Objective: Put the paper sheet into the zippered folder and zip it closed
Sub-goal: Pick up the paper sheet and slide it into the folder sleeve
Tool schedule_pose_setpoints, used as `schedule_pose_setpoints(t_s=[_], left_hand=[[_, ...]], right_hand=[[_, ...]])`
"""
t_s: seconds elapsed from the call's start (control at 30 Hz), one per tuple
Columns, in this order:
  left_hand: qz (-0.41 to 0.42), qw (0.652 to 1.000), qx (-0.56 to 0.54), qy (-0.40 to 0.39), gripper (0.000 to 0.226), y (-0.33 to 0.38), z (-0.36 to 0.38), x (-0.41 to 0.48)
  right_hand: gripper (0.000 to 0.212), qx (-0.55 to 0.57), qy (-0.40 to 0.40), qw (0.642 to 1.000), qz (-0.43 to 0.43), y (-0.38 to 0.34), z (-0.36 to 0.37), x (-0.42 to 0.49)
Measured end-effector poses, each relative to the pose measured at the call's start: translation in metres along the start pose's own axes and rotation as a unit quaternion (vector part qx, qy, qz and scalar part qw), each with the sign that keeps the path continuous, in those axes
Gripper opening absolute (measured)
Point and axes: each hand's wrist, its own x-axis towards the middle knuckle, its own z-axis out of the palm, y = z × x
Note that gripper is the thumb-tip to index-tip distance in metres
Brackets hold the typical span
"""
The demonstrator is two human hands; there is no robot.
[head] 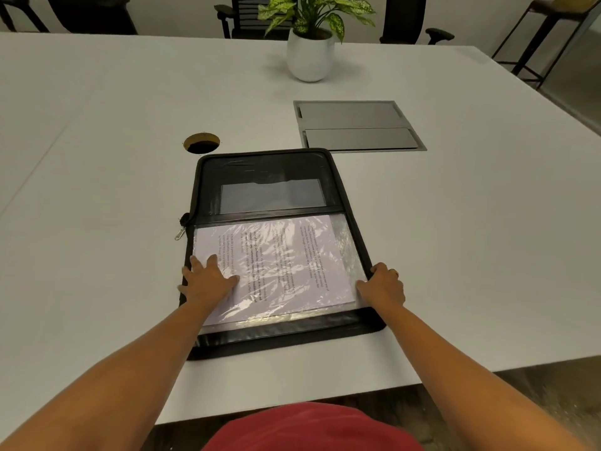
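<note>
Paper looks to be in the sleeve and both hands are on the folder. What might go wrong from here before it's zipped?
The paper sheet sits skewed under the wrinkled clear sleeve, so a corner may crease on closing. The left hand rests on it and might drag it. The zipper pull dangles outside the zippered folder, away from the right hand, and could snag.

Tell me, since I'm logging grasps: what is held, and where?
The right hand grips the zippered folder at its right edge. The left hand only presses flat on the paper sheet.

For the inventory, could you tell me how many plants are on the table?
1: a potted plant at the table's far side, beyond the open folder.
</note>
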Motion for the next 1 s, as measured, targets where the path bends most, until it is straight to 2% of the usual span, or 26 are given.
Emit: schedule_pose_setpoints(t_s=[0.1,0.2,0.3,0.5,0.77,1.0], left_hand=[[0.01,1.0,0.0,-0.02,0.074,-0.001,-0.003,0.003],[0.022,0.999,0.008,-0.036,0.073,-0.005,-0.007,0.004],[0.053,0.997,0.042,-0.046,0.07,-0.01,-0.01,0.006],[0.109,0.986,0.118,-0.036,0.065,-0.02,-0.014,0.01],[0.144,0.982,0.124,-0.021,0.058,-0.013,-0.022,0.012],[0.137,0.987,0.084,0.012,0.049,-0.003,-0.012,0.001]], right_hand=[[0.054,0.017,-0.005,1.0,0.011,-0.006,0.003,-0.005],[0.054,-0.035,0.009,0.999,-0.029,-0.007,0.013,-0.019],[0.057,-0.07,-0.016,0.996,-0.055,-0.011,0.027,-0.033],[0.076,-0.015,-0.086,0.996,0.005,-0.022,0.031,-0.038],[0.069,0.106,-0.071,0.992,-0.012,-0.022,0.03,-0.026],[0.066,0.077,-0.063,0.992,-0.076,-0.013,0.011,0.007]])
